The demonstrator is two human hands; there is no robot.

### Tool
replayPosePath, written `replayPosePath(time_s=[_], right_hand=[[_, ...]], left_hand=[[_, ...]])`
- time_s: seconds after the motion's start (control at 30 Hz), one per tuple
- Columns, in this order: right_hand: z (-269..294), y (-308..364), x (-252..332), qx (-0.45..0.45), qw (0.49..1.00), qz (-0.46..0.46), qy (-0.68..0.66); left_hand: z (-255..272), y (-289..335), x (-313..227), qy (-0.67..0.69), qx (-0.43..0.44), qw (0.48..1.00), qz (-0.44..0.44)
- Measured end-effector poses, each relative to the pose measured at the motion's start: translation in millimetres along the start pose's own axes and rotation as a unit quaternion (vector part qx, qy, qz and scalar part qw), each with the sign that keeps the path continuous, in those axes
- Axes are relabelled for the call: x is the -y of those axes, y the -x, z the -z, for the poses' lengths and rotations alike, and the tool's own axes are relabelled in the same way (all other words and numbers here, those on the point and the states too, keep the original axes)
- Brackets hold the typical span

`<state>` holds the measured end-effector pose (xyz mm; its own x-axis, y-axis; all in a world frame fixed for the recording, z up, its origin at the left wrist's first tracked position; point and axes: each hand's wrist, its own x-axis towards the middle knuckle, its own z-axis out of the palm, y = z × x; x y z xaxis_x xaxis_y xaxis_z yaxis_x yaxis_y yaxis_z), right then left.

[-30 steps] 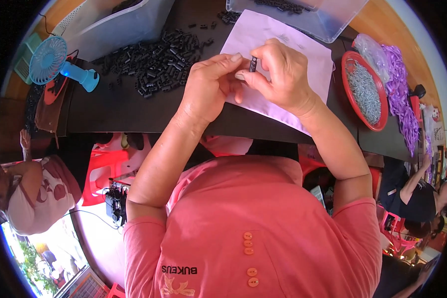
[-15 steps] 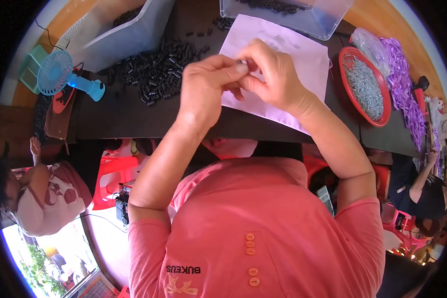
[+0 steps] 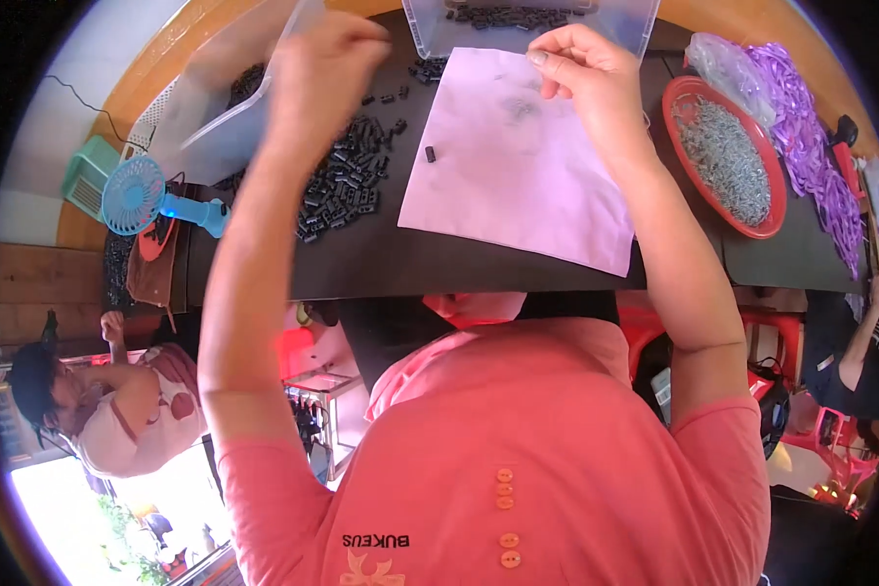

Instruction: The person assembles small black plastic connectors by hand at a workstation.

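My left hand (image 3: 324, 78) is raised over the pile of small black plastic pieces (image 3: 340, 186), beside the clear bin; motion blurs its fingers, and I cannot tell what they hold, if anything. At the far right of the pink cloth (image 3: 518, 210), my right hand (image 3: 591, 73) is closed, thumb and forefinger pressed together. Whatever is between those fingertips is too small or hidden to make out. One small black piece (image 3: 430, 153) lies by itself near the cloth's left edge. Grey smudges mark the cloth's far part.
A red basin (image 3: 774, 210) of small silvery metal parts stands at right, beside purple ribbon (image 3: 801, 146) and a clear plastic bag (image 3: 728, 73). Clear bins (image 3: 645, 29) hold black pieces at the back. A blue fan (image 3: 135, 195) stands at left. Other people sit on both sides.
My hands, together over the cloth before, have parted: the left swung away left and far, the right moved right and far. The lone black piece on the cloth now shows.
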<state>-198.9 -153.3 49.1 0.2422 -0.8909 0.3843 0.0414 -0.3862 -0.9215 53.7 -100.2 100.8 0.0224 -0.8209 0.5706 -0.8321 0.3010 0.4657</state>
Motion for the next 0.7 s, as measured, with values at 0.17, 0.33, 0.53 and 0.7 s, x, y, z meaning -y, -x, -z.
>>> replayPosePath(time_s=[0.17, 0.33, 0.53, 0.7], right_hand=[[1, -8, -19, -0.028, 0.999, -0.04, -0.008], [-1, -11, -26, -0.018, 0.999, -0.03, 0.01], [5, -15, -41, 0.008, 1.0, -0.021, 0.015], [-17, -2, -9, 0.058, 0.984, -0.026, -0.168]], left_hand=[[-119, -15, 11, -0.04, 0.111, 0.993, 0.001], [-157, -24, 28, -0.112, 0.151, 0.982, -0.016], [-117, -22, -9, 0.268, 0.207, 0.914, 0.225], [-93, -8, -11, 0.554, 0.195, 0.756, 0.288]])
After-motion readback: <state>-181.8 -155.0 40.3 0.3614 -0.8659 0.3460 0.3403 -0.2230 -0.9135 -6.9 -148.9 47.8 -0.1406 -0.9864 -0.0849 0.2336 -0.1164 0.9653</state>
